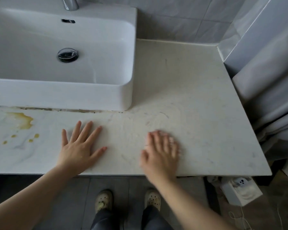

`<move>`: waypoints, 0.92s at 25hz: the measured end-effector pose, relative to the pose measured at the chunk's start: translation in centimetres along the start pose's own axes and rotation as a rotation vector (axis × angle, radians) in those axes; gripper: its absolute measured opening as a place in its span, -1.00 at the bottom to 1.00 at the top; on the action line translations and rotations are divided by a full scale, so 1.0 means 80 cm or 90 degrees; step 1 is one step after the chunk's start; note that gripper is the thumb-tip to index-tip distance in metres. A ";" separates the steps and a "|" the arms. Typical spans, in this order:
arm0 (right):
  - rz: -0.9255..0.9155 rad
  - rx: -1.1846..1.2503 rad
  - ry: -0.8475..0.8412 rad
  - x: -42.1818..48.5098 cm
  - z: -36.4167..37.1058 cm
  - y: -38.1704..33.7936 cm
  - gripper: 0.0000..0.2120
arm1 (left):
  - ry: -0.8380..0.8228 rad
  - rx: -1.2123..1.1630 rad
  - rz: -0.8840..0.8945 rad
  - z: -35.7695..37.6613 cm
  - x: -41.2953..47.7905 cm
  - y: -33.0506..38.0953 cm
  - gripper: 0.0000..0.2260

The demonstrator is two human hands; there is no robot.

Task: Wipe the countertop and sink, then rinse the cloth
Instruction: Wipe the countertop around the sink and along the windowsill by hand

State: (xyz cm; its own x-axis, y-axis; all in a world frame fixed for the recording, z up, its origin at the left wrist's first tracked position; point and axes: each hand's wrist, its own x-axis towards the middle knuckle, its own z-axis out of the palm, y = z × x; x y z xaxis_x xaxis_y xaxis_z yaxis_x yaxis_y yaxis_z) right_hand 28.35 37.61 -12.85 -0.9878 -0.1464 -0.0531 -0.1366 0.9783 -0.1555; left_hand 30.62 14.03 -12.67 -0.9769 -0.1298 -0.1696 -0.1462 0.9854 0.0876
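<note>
A pale stone countertop [186, 83] runs in front of and to the right of a white rectangular sink [61, 90]. My left hand [81, 146] lies flat on the counter with fingers spread, in front of the sink. My right hand [161, 153] is flat over the counter near its front edge, fingers straight and blurred. A yellow stain [22, 121] with small droplets marks the counter at the left. No cloth is in view. The sink has a chrome drain [68, 54] and a tap [70, 3] at the back.
Grey tiled walls close the back and right. A light curtain [273, 83] hangs at the right of the counter. On the floor under the counter's right end stands a white box-like device [241, 190]. My two shoes [105, 200] stand below the front edge.
</note>
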 end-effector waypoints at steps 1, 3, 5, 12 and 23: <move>-0.089 0.008 0.002 -0.003 0.006 -0.037 -0.41 | 0.000 0.006 -0.001 -0.002 -0.001 -0.013 -0.14; -0.202 0.001 -0.059 0.003 0.008 -0.061 -0.42 | 0.002 0.012 -0.004 -0.004 -0.002 -0.036 -0.13; -0.140 -0.014 -0.090 0.019 0.009 -0.029 -0.38 | 0.001 0.013 -0.002 -0.006 -0.001 -0.053 -0.13; 0.241 0.038 -0.004 0.084 -0.001 -0.035 -0.44 | 0.040 0.017 0.043 -0.005 0.006 -0.100 -0.15; 0.150 -0.021 -0.043 0.052 0.001 -0.057 -0.41 | 0.044 0.029 0.076 -0.003 0.011 -0.132 -0.20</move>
State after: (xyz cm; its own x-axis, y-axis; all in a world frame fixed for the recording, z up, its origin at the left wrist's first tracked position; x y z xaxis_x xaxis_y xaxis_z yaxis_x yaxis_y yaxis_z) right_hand 24.85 32.54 -12.47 -0.9856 0.0787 -0.1498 0.0941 0.9907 -0.0985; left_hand 31.28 3.44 -13.50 -0.9956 -0.0172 -0.0920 -0.0227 0.9980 0.0586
